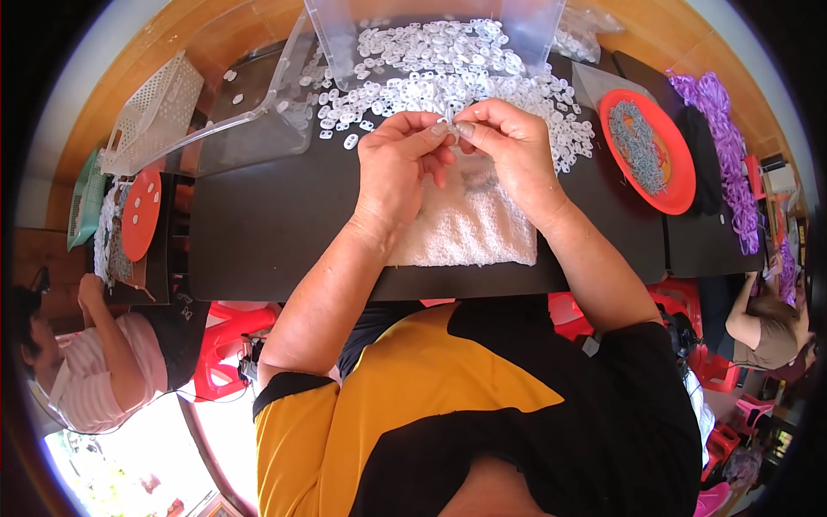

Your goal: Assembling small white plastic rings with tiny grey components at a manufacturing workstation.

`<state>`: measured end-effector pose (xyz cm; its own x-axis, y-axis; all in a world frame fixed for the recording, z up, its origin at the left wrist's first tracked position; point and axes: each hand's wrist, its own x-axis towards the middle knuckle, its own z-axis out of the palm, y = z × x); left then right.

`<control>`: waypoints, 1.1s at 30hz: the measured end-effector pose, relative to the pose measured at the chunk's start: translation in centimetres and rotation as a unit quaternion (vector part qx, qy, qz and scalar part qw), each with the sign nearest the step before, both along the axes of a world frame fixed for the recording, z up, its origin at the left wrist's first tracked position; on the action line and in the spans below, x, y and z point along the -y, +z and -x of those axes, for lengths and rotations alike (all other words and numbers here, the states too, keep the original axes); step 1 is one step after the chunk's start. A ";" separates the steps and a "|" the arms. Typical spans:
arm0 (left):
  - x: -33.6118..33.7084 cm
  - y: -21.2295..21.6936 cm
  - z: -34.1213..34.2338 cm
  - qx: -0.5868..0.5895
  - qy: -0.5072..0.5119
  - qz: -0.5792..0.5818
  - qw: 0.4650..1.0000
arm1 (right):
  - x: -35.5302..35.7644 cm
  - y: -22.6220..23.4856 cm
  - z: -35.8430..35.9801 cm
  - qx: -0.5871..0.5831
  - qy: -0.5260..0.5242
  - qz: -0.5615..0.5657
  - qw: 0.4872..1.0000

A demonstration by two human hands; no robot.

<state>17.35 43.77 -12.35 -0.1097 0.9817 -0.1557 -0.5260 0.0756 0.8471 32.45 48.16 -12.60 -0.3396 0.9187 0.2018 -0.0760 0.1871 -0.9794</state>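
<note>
My left hand and my right hand meet over the table, each closed in a pinch. Between their fingertips is a small white plastic piece, partly hidden by the fingers. Just beyond them spreads a heap of loose white oval plastic pieces with holes. Beneath my hands a whitish terry cloth lies on the dark table. To the right, a red oval tray holds many thin grey metal pieces.
A clear plastic bin stands at the far side, with white pieces in it and before it. Another clear bin and a white perforated basket are at left. Purple strips lie far right. Other people sit on both sides.
</note>
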 end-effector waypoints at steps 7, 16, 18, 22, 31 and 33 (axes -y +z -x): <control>-0.2 -0.2 -0.3 -0.026 -0.005 -0.006 1.000 | 0.0 0.0 0.0 0.040 -0.019 -0.053 0.998; -0.1 -0.5 -0.4 -0.033 0.008 -0.004 0.999 | -0.2 -0.7 -0.1 0.092 -0.028 -0.138 0.986; -0.1 -0.5 -0.4 -0.034 0.009 -0.002 0.999 | -0.3 -0.9 0.0 0.090 -0.031 -0.145 0.985; 0.0 -0.7 -0.6 -0.030 0.017 0.002 0.999 | -0.1 -1.0 0.0 0.097 -0.033 -0.144 0.984; 0.4 -0.2 -1.2 -0.074 0.070 0.020 0.995 | 0.5 -1.5 1.3 0.037 -0.033 -0.056 0.997; 0.5 -0.4 -1.1 -0.077 0.075 0.021 0.994 | 0.8 -1.6 1.5 0.028 -0.032 -0.040 0.998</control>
